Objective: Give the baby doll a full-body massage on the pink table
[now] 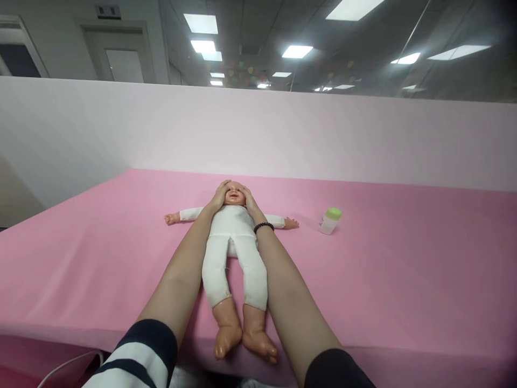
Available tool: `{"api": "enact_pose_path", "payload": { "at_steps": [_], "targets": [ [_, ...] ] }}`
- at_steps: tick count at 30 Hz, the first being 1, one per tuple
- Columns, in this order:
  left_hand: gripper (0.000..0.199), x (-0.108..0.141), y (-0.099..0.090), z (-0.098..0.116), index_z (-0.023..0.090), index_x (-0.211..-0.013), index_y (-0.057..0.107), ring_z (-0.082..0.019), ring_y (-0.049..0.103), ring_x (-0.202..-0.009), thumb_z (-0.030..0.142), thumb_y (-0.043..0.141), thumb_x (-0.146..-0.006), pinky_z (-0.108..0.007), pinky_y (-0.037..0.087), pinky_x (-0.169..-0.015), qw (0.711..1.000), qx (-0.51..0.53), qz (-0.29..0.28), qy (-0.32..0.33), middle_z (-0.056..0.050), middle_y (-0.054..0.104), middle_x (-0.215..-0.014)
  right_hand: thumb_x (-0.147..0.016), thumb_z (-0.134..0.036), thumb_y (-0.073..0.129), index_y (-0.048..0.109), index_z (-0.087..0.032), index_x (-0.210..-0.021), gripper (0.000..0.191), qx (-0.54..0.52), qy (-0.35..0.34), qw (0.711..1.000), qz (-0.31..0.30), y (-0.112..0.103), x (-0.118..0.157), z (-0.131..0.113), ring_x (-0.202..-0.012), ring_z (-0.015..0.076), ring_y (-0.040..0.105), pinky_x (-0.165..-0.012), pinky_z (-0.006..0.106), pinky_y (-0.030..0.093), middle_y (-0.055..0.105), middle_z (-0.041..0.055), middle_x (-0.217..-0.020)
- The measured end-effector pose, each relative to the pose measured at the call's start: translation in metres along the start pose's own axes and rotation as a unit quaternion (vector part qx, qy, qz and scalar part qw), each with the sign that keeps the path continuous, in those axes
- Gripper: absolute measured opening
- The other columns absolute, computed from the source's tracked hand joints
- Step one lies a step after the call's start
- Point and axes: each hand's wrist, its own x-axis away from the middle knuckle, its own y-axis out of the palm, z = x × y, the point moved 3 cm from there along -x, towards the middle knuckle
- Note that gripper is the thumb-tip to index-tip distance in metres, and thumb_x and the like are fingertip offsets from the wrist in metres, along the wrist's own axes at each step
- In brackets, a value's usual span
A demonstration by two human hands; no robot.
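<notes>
Cradling: the left hand [218,196] and right hand [250,202] cup the head [235,194] of a doll [232,253] from either side, one hand on each side.
Hands: both are partly open, with fingers together and curved over the crown, and the forehead and face show between them. They have hold of nothing else.
Doll: it lies on its back in the middle of the pink surface, head far and feet near, arms stretched out left and right. Its body and limbs are soft white cloth, a little creased and grubby at the knees, and its head, hands and feet are smooth, glossy vinyl.
Arms: both forearms run along either side of the doll's body, with a dark-and-white striped sleeve [141,355] on the left and a black sleeve [337,372] on the right.
Wrist: a bracelet [264,227] of dark round beads circles the right wrist.
Bottle: a small translucent bottle [330,221] with a rounded green cap stands upright to the right, well apart from the hands and just beyond the doll's outstretched hand.
Surface: a smooth pink sheet [404,269] covers the table, with a pale pink backdrop [283,134] at the far edge.
</notes>
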Motion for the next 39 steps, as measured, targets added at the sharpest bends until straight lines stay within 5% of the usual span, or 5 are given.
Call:
{"api": "enact_pose_path", "payload": {
  "at_steps": [7, 29, 39],
  "targets": [
    [0.057, 0.002, -0.004, -0.006, 0.024, -0.139, 0.058, -0.027, 0.054, -0.137, 0.033, 0.064, -0.083, -0.041, 0.042, -0.119, 1.000, 0.004, 0.005, -0.015, -0.010, 0.060, -0.144, -0.077, -0.044, 0.072, 0.061, -0.025, -0.116, 0.044, 0.010, 0.017, 1.000, 0.006, 0.005, 0.009, -0.007, -0.123, 0.0231, 0.063, -0.108, 0.036, 0.052, 0.066, 0.0044, -0.131],
    [0.058, -0.003, -0.003, -0.010, 0.020, -0.137, 0.057, -0.028, 0.062, -0.125, 0.029, 0.068, -0.080, -0.042, 0.048, -0.114, 1.000, 0.019, 0.005, -0.023, -0.011, 0.065, -0.132, -0.078, -0.052, 0.075, 0.057, -0.026, -0.117, 0.050, 0.084, 0.037, 0.995, 0.027, 0.006, 0.009, -0.009, -0.103, 0.0206, 0.068, -0.093, 0.032, 0.055, 0.069, 0.0019, -0.110],
    [0.047, -0.008, -0.003, -0.010, 0.019, -0.128, 0.061, -0.026, 0.057, -0.133, 0.027, 0.058, -0.082, -0.038, 0.045, -0.116, 1.000, -0.006, 0.018, -0.005, -0.010, 0.062, -0.139, -0.088, -0.044, 0.059, 0.063, -0.024, -0.104, 0.026, 0.075, -0.034, 0.996, 0.038, 0.005, -0.001, -0.002, -0.120, 0.0196, 0.062, -0.110, 0.032, 0.050, 0.067, 0.0032, -0.119]
  ]
}}
